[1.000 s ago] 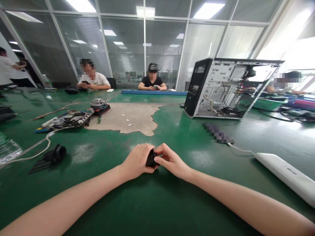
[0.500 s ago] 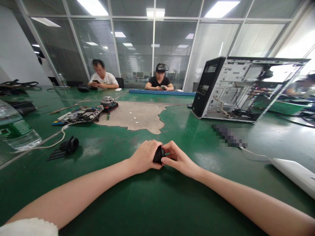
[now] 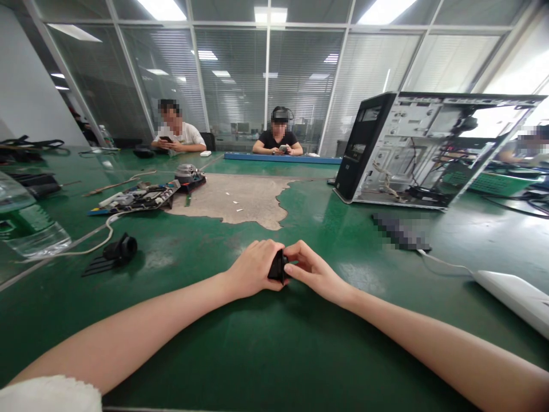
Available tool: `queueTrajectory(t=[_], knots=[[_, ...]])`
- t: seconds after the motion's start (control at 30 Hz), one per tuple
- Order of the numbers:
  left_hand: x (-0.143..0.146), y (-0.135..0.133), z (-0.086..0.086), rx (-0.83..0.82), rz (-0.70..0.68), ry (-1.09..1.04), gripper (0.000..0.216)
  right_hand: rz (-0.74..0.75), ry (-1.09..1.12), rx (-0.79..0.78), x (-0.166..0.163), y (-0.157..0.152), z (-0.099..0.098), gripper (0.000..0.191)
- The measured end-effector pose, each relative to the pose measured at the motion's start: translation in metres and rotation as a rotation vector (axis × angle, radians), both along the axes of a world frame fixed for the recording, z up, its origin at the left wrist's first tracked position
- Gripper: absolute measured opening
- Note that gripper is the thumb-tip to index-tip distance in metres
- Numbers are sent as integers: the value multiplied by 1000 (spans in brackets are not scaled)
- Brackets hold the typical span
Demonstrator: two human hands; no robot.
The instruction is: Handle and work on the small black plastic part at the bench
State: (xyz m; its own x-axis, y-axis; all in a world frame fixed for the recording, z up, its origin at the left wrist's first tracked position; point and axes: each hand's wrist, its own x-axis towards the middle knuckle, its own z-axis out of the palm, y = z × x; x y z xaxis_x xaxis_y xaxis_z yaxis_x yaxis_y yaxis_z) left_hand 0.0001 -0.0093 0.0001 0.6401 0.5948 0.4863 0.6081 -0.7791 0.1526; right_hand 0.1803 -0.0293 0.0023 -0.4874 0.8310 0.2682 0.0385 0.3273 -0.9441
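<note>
Both hands meet over the middle of the green desk (image 3: 257,355), just in front of its worn bare patch. The left hand (image 3: 253,269) curls around a small black part (image 3: 277,266), with its fingers wrapped over the top and far side. The right hand (image 3: 315,274) pinches the part's right edge between thumb and forefinger. The part sits low, at or just above the desk surface (whether it touches cannot be told).

It looks like hard moulded plastic, so it is probably light, stiff and a little smooth. A firm hold on its broader sides seems safer than on any thin tabs, which could snap.

The fingers hide most of the part, so its shape and any seam or connector cannot be made out. A speck of green by the right fingertips is too small to identify.

Off to the left lie a black ribbed piece (image 3: 120,250), a white cable (image 3: 96,245) and a circuit board (image 3: 137,197). An open computer case (image 3: 412,151) stands to the right, and a white power strip (image 3: 514,294) is cut off at the frame edge.
</note>
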Motion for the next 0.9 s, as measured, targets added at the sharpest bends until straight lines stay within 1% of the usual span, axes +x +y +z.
queueTrajectory(t=[0.07,0.17,0.27,0.33,0.4,0.5,0.6,0.7,0.8,0.9], knots=[[0,0,-1,5,-2,-5,50,-34,10,-4,-1,0,0,20],[1,0,-3,6,-5,8,51,-44,-17,-41,-2,1,-2,25],[0,1,-5,5,4,14,53,7,-8,-55,-1,1,-5,26],[0,2,-6,8,6,23,54,43,-8,-31,1,2,-6,28],[0,3,-6,14,1,27,53,49,-4,-16,1,2,-6,26],[1,3,-7,20,-1,9,51,-10,9,-2,0,2,-4,19],[2,3,-7,11,1,-3,52,-52,5,-18,-1,3,-4,22],[1,2,-7,0,5,-6,53,-28,-14,-41,0,2,-5,25],[1,1,-5,-7,2,9,54,23,-21,-17,2,1,-6,27],[1,1,-2,-6,-6,29,52,30,-26,6,3,0,-5,26]])
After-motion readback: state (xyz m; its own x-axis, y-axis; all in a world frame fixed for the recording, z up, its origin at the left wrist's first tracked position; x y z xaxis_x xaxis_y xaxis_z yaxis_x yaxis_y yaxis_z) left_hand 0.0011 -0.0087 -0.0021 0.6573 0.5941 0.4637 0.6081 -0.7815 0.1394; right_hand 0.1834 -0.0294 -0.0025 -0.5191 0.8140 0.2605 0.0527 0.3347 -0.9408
